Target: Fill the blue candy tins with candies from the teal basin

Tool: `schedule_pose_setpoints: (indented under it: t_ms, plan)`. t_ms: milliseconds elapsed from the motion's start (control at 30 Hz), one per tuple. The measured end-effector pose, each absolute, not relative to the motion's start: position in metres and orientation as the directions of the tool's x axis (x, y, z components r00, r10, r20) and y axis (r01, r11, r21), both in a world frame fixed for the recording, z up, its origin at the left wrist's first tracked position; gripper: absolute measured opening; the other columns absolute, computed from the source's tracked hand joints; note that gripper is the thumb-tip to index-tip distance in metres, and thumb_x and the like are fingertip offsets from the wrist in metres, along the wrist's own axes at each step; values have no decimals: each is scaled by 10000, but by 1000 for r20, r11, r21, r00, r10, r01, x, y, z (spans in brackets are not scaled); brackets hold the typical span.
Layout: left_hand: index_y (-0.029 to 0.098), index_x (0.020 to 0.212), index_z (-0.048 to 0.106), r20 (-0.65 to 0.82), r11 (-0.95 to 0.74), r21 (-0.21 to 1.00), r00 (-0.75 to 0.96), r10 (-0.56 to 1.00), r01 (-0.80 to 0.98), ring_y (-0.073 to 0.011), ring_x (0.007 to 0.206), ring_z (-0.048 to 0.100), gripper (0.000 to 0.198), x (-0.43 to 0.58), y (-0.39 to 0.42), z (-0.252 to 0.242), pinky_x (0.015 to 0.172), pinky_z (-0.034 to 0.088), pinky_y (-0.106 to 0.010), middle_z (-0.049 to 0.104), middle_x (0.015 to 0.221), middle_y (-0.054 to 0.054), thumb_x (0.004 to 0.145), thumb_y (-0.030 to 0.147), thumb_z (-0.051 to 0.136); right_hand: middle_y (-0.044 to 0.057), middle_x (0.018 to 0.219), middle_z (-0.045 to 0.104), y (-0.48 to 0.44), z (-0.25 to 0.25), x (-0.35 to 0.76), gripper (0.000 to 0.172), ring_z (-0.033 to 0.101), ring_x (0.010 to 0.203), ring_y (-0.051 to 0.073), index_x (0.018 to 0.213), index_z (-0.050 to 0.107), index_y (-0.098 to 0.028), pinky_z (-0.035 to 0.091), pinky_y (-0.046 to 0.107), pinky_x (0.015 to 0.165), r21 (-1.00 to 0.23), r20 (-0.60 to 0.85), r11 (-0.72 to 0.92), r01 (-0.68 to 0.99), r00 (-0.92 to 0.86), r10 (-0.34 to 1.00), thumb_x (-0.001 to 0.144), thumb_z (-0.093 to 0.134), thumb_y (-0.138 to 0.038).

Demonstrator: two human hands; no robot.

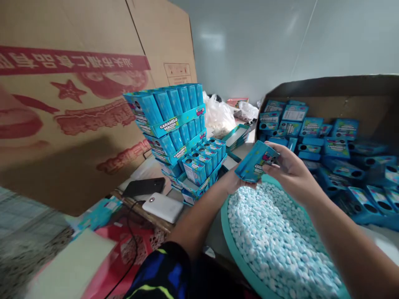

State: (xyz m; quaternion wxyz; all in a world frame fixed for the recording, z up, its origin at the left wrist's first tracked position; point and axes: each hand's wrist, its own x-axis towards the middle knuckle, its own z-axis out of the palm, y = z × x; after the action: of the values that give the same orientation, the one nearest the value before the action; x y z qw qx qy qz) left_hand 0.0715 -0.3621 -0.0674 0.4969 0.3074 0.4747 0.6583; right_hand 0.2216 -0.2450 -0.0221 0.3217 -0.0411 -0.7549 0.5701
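A small blue candy box [254,162] printed with "CARAMELO" is tilted above the tub. My right hand [288,164] grips its right end between thumb and fingers. From the left, my left hand [234,182] holds the lower end, its fingers mostly hidden behind and under the box. Directly below is a turquoise tub [227,232] full of pale blue and white candies [277,236]. Left of my hands, blue display trays [174,124] of upright boxes are stacked several layers high, and a lower, partly filled tray [199,189] stands in front.
At right, a large open carton [349,93] holds many loose blue boxes. A big printed cardboard box [77,104] rises at left. A black phone [144,187] and a white device [163,207] with a cable lie by the table edge. Plastic bags [218,116] sit behind.
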Motion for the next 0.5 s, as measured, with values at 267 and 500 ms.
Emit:
schedule_pose_setpoints:
  t_ms: [267, 500]
  plan:
    - [176, 1031, 775, -112, -67, 924, -432, 895, -377, -202, 721, 665, 549, 67, -360, -72, 638, 524, -301, 731, 821, -89, 962, 696, 612, 84, 1601, 499, -243, -31, 215, 476, 554, 1478, 336, 1457, 589, -421, 537, 610, 1194, -846, 464, 464, -262, -789, 402, 989, 670, -450]
    - [205, 1131, 768, -45, -162, 921, -509, 860, -354, -244, 878, 714, 497, 68, -355, -70, 710, 536, -317, 745, 941, -78, 905, 643, 706, 54, 1680, 437, -255, -23, 222, 551, 468, 1564, 359, 1464, 592, -458, 522, 600, 1216, -838, 433, 494, -232, -835, 341, 941, 707, -587]
